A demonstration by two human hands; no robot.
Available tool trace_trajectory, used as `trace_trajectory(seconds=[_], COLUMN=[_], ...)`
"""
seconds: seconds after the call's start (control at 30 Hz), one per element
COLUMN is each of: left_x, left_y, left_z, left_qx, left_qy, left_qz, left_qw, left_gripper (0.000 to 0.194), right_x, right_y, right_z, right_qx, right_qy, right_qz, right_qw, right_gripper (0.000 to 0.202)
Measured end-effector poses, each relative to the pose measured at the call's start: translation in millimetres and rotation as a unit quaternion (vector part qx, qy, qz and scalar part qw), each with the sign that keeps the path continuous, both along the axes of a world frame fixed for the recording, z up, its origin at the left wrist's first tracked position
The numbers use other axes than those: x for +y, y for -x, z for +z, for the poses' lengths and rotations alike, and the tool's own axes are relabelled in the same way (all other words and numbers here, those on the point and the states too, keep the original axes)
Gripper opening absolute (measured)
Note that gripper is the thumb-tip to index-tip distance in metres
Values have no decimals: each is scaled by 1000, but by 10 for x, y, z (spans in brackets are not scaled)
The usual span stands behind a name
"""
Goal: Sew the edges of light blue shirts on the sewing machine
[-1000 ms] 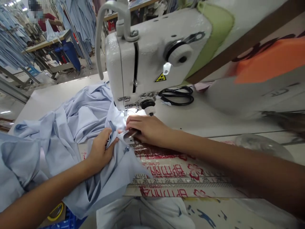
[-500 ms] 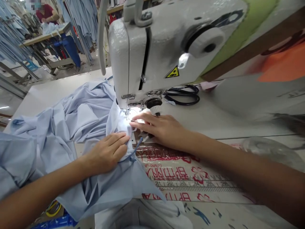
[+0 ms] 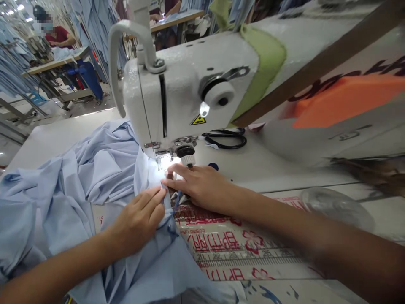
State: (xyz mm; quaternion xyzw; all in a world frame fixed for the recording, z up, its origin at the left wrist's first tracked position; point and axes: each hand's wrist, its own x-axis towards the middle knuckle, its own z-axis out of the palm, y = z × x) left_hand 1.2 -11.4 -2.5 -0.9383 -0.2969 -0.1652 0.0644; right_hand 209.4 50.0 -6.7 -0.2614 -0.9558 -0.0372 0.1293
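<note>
Light blue fabric [image 3: 104, 169] lies bunched on the table, one edge passing under the lit needle area of a white sewing machine [image 3: 145, 97]. My left hand [image 3: 142, 217] presses on this fabric in front of the needle, fingers close together and bent over the cloth. Just right of the presser foot [image 3: 159, 162], my right hand [image 3: 205, 188] has its fingertips at the fabric's edge, close to the left fingertips. Part of that grip is hidden. A narrow blue strip [image 3: 177, 200] hangs from the edge below the right fingers.
A ruler printed in red [image 3: 228, 253] runs along the table front. Black cable [image 3: 228, 139] lies coiled behind my right hand. Orange material [image 3: 348, 101] hangs at the machine's right. Beyond, a person in a red shirt [image 3: 61, 37] sits at another worktable [image 3: 57, 61].
The view has shifted, so the machine appears lower and further left. My right fingertips have come closer to the left ones at the fabric edge. Both hands stay at the cloth.
</note>
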Motion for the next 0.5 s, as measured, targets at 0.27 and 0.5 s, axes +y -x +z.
trace_trajectory(seconds=[0.27, 0.5], left_x=[137, 113], left_y=[54, 102], left_z=[23, -98], left_qx=[12, 1], left_qy=[2, -32], left_qz=[-17, 3], left_qw=[1000, 999], left_gripper=[19, 18], right_x=[31, 66], right_y=[-1, -92], right_z=[-69, -364], right_qx=[17, 76], right_qy=[-22, -51], right_qz=[-33, 26], right_qw=[999, 995], right_gripper=[52, 70])
